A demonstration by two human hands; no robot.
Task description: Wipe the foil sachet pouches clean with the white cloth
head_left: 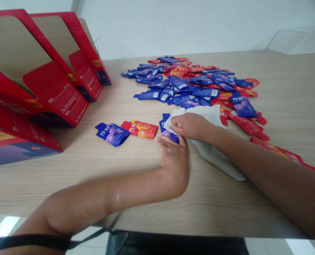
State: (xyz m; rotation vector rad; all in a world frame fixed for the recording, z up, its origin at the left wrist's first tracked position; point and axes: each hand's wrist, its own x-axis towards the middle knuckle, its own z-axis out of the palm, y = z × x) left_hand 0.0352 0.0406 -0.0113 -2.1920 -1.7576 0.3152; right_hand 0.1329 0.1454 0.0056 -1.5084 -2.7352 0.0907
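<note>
The left forearm reached in low across the surface [136,223], its hand [175,156] bent forward at the wrist, palm down; its fingers [170,139] lay extended on the lower end of a blue pouch [165,122]. The right arm slanted in from the right, and its hand [190,125] had its fingers curled closed on a white cloth [213,156], pressed over that same pouch, just right of a red pouch [144,129].
</note>
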